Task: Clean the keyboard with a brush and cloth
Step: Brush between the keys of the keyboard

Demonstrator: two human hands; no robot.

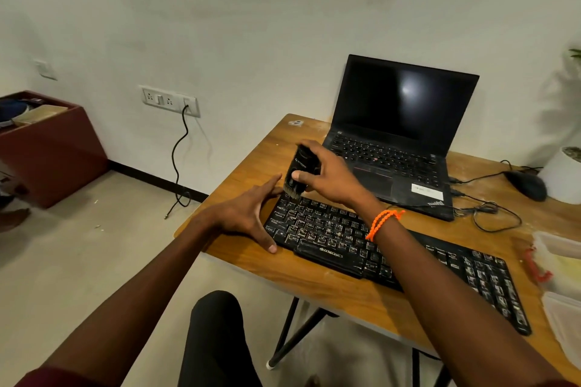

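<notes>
While the right hand works: it (327, 173) grips a black brush (298, 173) upright, fingers (301, 175) curled round its body, bristles down on the far left corner of the keyboard (377, 245).
Left hand: it (248, 214) lies spread flat on the table (314, 280), fingers straight and holding nothing, braced against the left end of the keyboard, thumb along the near corner.
Keyboard: black, dusty with pale specks on the keys, lying slantwise across the table from the far left to the near right; a brand name is printed on its front edge.
Wrist: an orange beaded band (383, 223) sits on the right wrist, over the keys.
Laptop: a black laptop (399, 135) stands open just behind the keyboard, screen dark.
Mouse: a black wired mouse (526, 185) lies right of the laptop, its cable looping on the table.
Right edge: a white plant pot (562, 176) and clear plastic containers (562, 264).
Wall: a socket panel (169, 100) with a black cable hanging to the floor.
Cloth: I cannot tell where it is.
</notes>
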